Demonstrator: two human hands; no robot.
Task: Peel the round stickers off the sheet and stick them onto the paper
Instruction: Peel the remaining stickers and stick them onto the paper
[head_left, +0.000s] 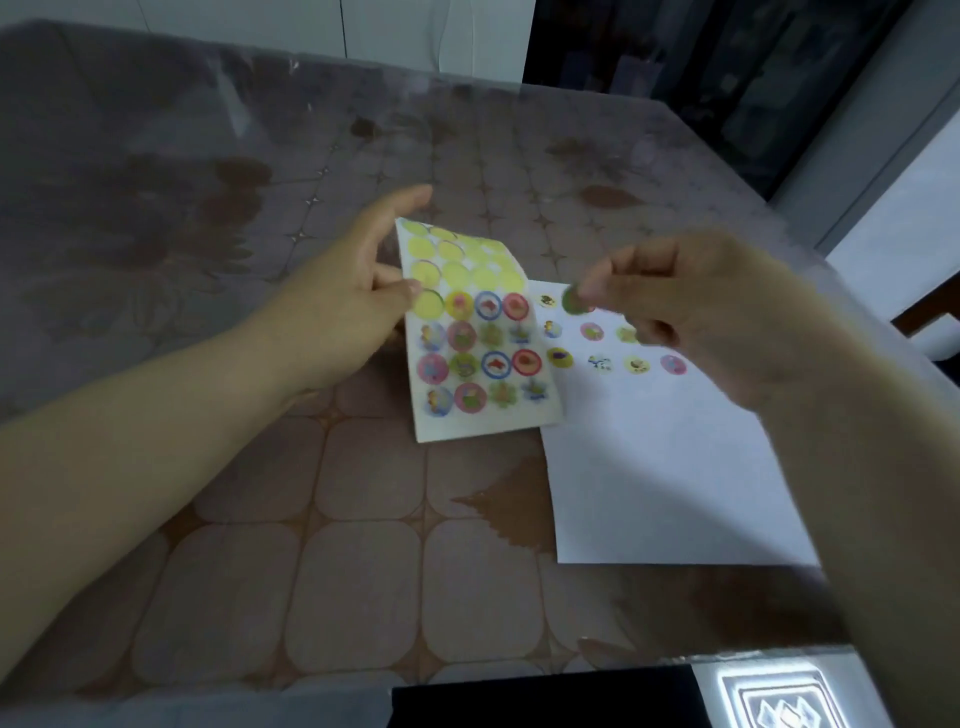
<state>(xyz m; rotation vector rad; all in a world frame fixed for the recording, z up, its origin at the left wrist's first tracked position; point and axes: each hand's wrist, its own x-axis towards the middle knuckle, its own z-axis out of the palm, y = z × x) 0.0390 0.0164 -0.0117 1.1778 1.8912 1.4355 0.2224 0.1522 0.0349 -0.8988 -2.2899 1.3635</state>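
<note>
White rectangular paper (665, 483) lies flat on the right part of a brown-tiled table under a clear plastic cover (363, 571). Several small round picture stickers (592, 331) sit in rows across the paper's far end. A white sticker sheet printed with rows of round colourful stickers (488, 423) is just left of it, and the sheet's lower right corner overlaps the paper's left edge. The upper rows of the sheet show only pale yellow empty circles (457, 260), and that upper part curls back; the lower rows carry their pictures (470, 397).

The left hand (337, 306) grasps the sheet at its left edge, with the thumb pressed on the front beside an empty circle and the forefinger stretched out behind the top corner. The right hand (701, 312) hovers over the far end of the paper, its thumb and forefinger pinching a small green round sticker (573, 302) near the sheet's right edge. Its other fingers are curled in. Both hands are blurred, so whether the green sticker touches the paper cannot be told.
</note>
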